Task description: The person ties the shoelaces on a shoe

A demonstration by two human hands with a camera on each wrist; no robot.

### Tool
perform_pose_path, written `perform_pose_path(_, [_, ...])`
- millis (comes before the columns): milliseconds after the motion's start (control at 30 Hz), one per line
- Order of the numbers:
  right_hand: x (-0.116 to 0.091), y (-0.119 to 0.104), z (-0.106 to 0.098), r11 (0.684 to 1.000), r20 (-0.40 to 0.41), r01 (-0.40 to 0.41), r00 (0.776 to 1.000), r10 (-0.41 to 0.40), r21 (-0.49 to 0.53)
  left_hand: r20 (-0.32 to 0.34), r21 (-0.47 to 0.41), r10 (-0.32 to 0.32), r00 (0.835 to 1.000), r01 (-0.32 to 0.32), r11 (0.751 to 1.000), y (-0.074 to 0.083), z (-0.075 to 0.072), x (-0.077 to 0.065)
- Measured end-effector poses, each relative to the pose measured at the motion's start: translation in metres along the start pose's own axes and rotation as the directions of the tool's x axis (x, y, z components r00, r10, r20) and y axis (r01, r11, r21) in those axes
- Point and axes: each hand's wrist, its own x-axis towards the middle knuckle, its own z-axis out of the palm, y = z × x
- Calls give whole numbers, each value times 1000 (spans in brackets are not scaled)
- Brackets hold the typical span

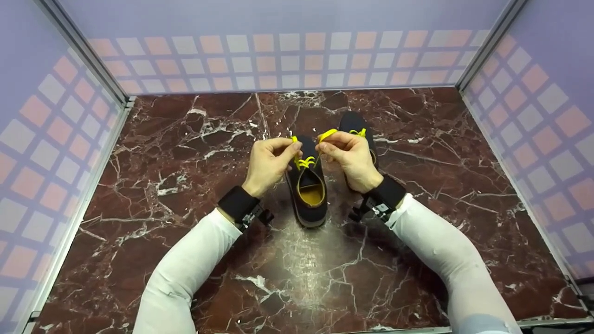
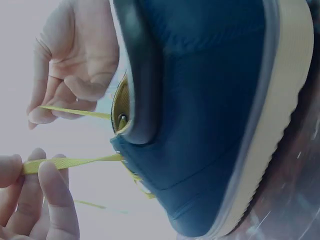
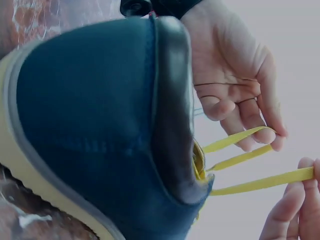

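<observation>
A dark shoe [image 1: 312, 214] with yellow laces and a yellow lining stands on the marble-patterned surface, its toe pointing away from me. Over its front, my left hand [image 1: 271, 162] pinches one yellow lace [image 2: 65, 163] between thumb and fingers. To the right, my right hand [image 1: 351, 155] pinches the other lace [image 3: 265, 182] the same way. Both laces run taut from the eyelets in the wrist views, and the hands are held apart. The shoe's dark side [image 3: 90, 95] and pale ridged sole fill much of the right wrist view.
A second dark shoe [image 1: 352, 121] with yellow laces stands to the right and farther back, partly hidden by my right hand. Tiled panels [image 1: 287, 60] border the marble-patterned table [image 1: 185, 222] at the back and both sides.
</observation>
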Motion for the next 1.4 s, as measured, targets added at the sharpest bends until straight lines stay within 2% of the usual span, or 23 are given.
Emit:
perform_pose_path(233, [7,-14,4,992,65,96,994,-91,-81,56,100,53,997,-58,993,7,-1,6])
perform_pose_path(500, [17,-27,10,975,141,163,980,-141,-153,125,222,126,984,-151,963,17,4,13])
perform_pose_path(633, [20,-30,15,971,166,162,977,-134,-173,178,261,150,973,-193,946,20,6,16])
perform_pose_path(800, [25,-31,19,969,182,162,975,-128,-188,225,297,152,962,-217,930,21,9,16])
perform_pose_path(1000, [30,-32,22,959,174,182,974,-146,-217,244,333,160,956,-238,913,23,16,17])
perform_pose_path(1167, [31,-30,19,958,169,133,981,-91,-255,221,305,147,964,-211,929,21,20,19])
perform_pose_path(1300, [32,-30,11,961,177,39,984,10,-275,209,257,128,969,-181,949,19,18,20])
perform_pose_path(1400, [31,-32,2,954,185,-22,979,81,-299,193,239,125,973,-170,956,18,15,21])
